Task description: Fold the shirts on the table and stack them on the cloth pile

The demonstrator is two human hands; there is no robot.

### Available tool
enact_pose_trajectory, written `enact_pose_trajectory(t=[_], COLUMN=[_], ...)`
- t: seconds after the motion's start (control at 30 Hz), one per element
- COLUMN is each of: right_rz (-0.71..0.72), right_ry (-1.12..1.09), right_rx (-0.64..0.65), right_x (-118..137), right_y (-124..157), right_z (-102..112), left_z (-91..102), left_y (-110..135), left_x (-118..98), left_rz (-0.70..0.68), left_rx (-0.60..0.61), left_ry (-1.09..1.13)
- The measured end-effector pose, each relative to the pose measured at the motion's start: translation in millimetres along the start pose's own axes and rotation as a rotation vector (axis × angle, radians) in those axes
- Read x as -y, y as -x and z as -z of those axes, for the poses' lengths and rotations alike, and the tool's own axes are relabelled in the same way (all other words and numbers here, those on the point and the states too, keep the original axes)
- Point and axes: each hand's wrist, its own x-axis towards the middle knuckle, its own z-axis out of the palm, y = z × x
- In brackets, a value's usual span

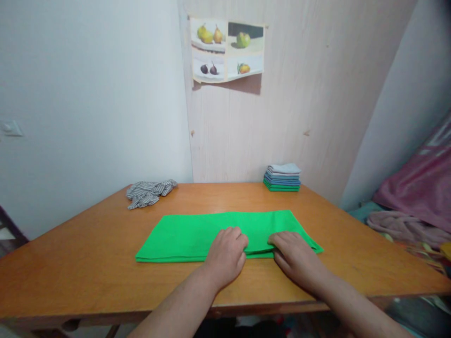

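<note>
A bright green cloth (190, 237), folded into a long flat rectangle, lies across the table in front of me. My left hand (227, 256) is closed at the cloth's near edge, right of its middle, with the fingers curled over it. Farther right along the same edge, my right hand (292, 256) pinches the upper layer between thumb and fingers. Between the two hands the near edge is slightly lifted, and a dark gap shows between the layers. Both thumbs are partly hidden.
The wooden table (88, 272) carries a crumpled striped cloth (150, 192) at the far left. A neat stack of folded cloths (282, 178) in grey, blue and green stands at the far right. Pink and mauve fabric (416, 188) is heaped beyond the table's right edge.
</note>
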Motion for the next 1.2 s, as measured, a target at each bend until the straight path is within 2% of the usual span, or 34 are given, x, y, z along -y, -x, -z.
enact_pose_trajectory(t=[0.27, 0.4, 0.6, 0.73, 0.87, 1.0, 1.1, 1.2], right_rz=[-0.244, -0.262, -0.270, -0.333, -0.423, -0.416, -0.389, -0.434], right_ry=[0.246, 0.250, 0.177, 0.095, -0.030, -0.104, -0.109, -0.049], right_rx=[-0.091, -0.154, 0.022, 0.072, -0.021, -0.145, -0.076, 0.139], right_x=[-43.2, -60.1, -62.0, -77.4, -95.7, -90.8, -81.4, -80.1], right_y=[10.2, 23.0, 37.3, 38.6, 20.1, -22.5, -49.5, -56.5], right_z=[9.2, 14.7, 13.7, 22.9, 35.1, 30.6, 8.0, -20.7], left_z=[-6.9, -6.2, -4.7, -4.6, -3.3, -3.4, -4.5, -5.2], left_y=[-1.3, -1.4, -1.7, -1.9, -1.9, -1.8, -1.4, -0.8], left_x=[2.9, 2.5, 2.4, 2.2, 2.0, 2.8, 3.4, 3.5], left_rz=[0.034, 0.039, 0.041, 0.043, 0.036, 0.037, 0.038, 0.039], left_rx=[0.006, 0.004, 0.008, 0.008, 0.017, 0.014, 0.010, 0.001], left_ry=[0.072, 0.074, 0.075, 0.071, 0.071, 0.076, 0.078, 0.089])
